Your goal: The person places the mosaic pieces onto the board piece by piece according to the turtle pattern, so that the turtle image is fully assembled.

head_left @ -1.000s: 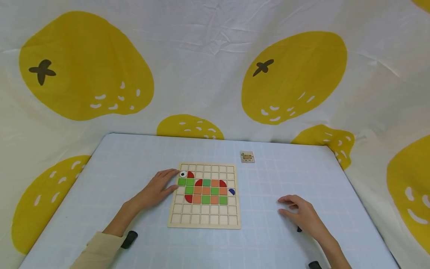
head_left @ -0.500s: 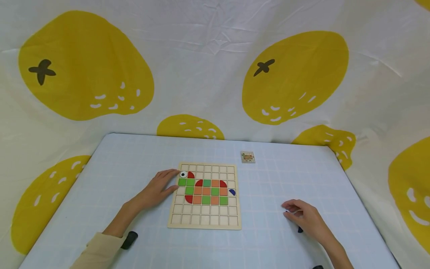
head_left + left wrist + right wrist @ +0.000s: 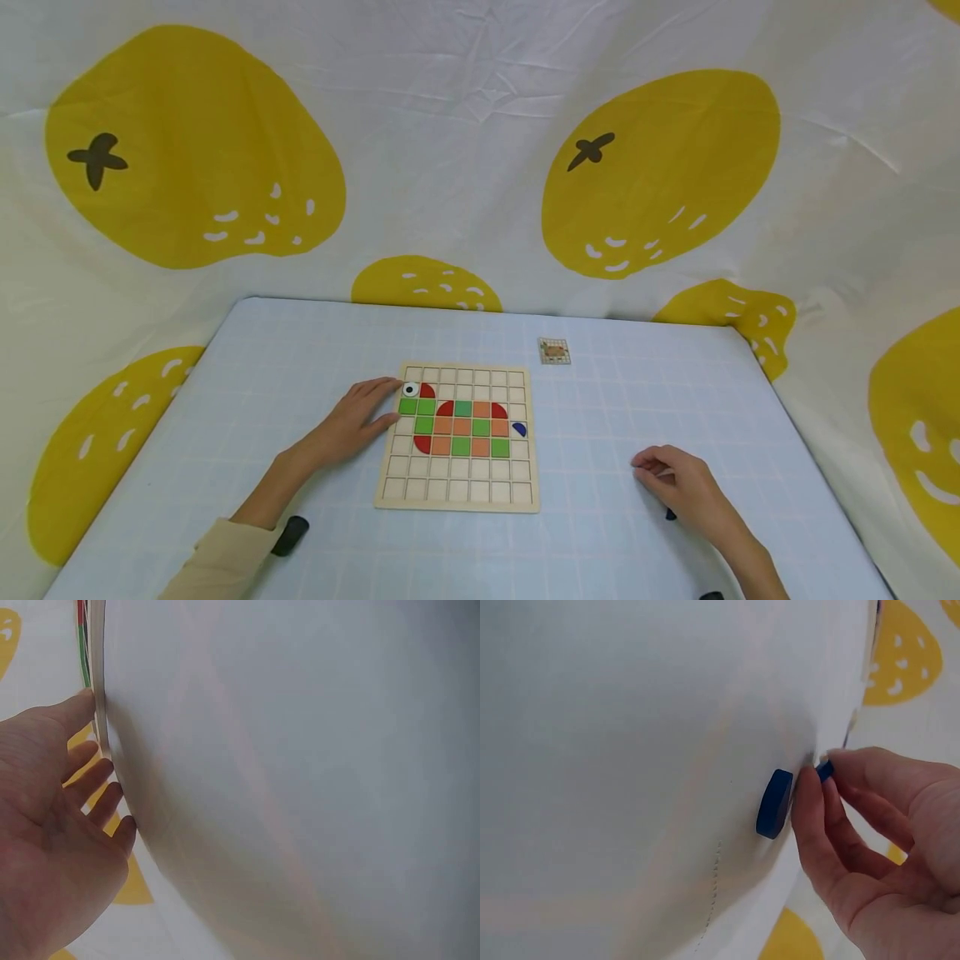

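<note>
My left hand (image 3: 351,423) rests at the left edge of a wooden grid board (image 3: 457,506), fingers and thumb extended against its rim. In the left wrist view, the fingertips (image 3: 88,701) meet the board's side. Colored tiles lie on the board: a white eye tile (image 3: 410,389), green squares (image 3: 424,425), orange squares (image 3: 442,446), red rounded pieces (image 3: 423,445) and a blue rounded piece (image 3: 519,429). To the right of the board, my right hand (image 3: 678,479) pinches a small blue piece (image 3: 825,769) between thumb and fingers, low over the table. Another blue piece (image 3: 775,804) sits beside the fingertips.
A small pattern card (image 3: 554,351) lies behind the board, toward the right. The table (image 3: 585,533) has a pale cloth and ends at a hanging curtain (image 3: 442,167) printed with yellow fruit. Dark devices (image 3: 290,536) are at both wrists.
My right hand has shifted slightly right and toward me, and its thumb and fingertips have drawn together on the small blue piece. The left hand and the board have stayed in place.
</note>
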Demonstrator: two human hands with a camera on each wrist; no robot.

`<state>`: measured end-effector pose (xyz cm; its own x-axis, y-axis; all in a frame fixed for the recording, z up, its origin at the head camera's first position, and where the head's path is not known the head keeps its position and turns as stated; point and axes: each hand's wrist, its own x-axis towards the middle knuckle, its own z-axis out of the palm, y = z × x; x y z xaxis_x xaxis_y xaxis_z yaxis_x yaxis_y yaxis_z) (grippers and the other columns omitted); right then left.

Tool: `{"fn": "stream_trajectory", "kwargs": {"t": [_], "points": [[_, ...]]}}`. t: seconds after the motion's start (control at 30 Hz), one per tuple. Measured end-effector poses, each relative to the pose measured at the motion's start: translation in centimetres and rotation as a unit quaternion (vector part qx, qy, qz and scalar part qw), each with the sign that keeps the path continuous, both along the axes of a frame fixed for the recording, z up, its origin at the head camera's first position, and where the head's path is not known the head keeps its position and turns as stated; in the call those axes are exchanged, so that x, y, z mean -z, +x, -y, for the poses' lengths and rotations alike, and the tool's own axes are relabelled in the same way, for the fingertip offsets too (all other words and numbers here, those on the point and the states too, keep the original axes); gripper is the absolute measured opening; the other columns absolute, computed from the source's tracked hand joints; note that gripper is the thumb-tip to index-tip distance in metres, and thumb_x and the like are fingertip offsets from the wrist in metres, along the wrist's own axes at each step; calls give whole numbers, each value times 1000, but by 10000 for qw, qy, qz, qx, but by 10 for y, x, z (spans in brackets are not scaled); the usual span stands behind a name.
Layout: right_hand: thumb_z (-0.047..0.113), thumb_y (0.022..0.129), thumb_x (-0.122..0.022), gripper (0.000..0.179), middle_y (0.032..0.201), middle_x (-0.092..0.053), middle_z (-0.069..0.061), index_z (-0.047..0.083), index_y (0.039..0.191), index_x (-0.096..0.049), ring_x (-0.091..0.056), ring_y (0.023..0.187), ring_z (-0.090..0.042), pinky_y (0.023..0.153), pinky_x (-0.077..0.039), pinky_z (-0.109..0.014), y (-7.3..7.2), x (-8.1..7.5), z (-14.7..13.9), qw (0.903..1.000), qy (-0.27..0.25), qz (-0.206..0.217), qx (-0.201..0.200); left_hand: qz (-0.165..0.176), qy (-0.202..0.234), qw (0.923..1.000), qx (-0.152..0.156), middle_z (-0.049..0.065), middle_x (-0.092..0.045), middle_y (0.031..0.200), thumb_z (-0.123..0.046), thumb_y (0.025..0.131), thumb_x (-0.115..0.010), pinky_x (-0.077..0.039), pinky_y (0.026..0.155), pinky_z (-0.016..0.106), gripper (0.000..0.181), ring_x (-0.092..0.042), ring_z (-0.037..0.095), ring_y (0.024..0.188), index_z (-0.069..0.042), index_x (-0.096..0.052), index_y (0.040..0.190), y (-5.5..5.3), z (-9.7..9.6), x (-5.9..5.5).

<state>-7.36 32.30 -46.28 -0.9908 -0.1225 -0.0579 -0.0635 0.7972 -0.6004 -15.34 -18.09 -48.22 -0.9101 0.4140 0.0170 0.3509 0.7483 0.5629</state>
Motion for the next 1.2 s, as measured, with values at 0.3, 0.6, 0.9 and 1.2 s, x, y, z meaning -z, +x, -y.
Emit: {"fn": "stream_trajectory", "kwargs": {"t": [0.3,0.6,0.9,1.2], "points": [[-7,87,-75,19,96,-71,0,5,102,-74,-64,85,-10,71,-59,-25,-5,-1,4,9995,-103,-248,-168,-50,2,10000,20,16,-45,156,-23,102,-66,-33,117,60,59,-37,38,144,-7,-44,154,-1,2,3],[-1,87,-80,18,92,-71,3,6,102,-73,-66,82,-8,71,-59,-23,-13,0,15,9976,-331,-574,-223,-35,33,10000,31,16,-45,156,-25,102,-66,-33,117,60,59,-37,38,145,-7,-44,154,-1,1,3],[-1,87,-80,19,96,-72,2,8,102,-74,-67,84,-9,74,-60,-23,-26,0,30,9951,-435,-799,-395,28,46,10000,7,15,-43,157,-25,103,-66,-34,117,59,59,-36,37,145,-9,-43,156,-1,2,5],[-3,88,-78,20,102,-72,0,6,106,-74,-67,89,-13,76,-60,-24,-35,-2,56,9936,-582,-761,-605,-25,48,10000,14,14,-44,157,-26,103,-65,-33,117,58,59,-36,37,145,-9,-43,156,-1,3,7]]}}
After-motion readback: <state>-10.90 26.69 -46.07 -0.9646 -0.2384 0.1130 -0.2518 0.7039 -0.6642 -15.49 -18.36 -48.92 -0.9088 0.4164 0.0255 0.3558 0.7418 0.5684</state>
